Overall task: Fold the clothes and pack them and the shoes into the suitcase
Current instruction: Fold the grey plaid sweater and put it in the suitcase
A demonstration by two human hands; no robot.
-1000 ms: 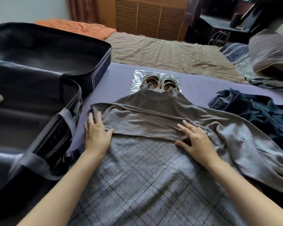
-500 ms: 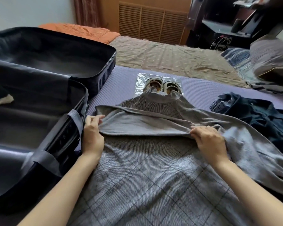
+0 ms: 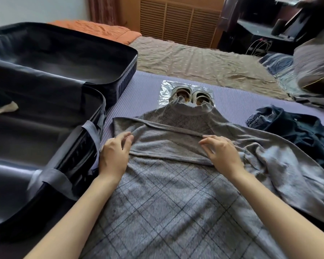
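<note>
The gray dress [image 3: 166, 202] lies mid-frame. Its long way runs from the bottom up to the shoes [image 3: 191, 95], and its neck lies on them. The open suitcase [image 3: 45, 128] sits just beside its left edge. Dark clothes [image 3: 297, 131] lie at the right. Purple sheet [image 3: 142, 94] shows around the shoes. The dress has dark crossing lines. A sleeve [image 3: 166, 146] is folded across it. The left hand [image 3: 114, 157] and right hand [image 3: 223, 156] rest on the sleeve, fingers loosely bent, not grabbing.

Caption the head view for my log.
Left hand and right hand rest on a half-folded sweater beside an open suitcase, shoes beyond.
</note>
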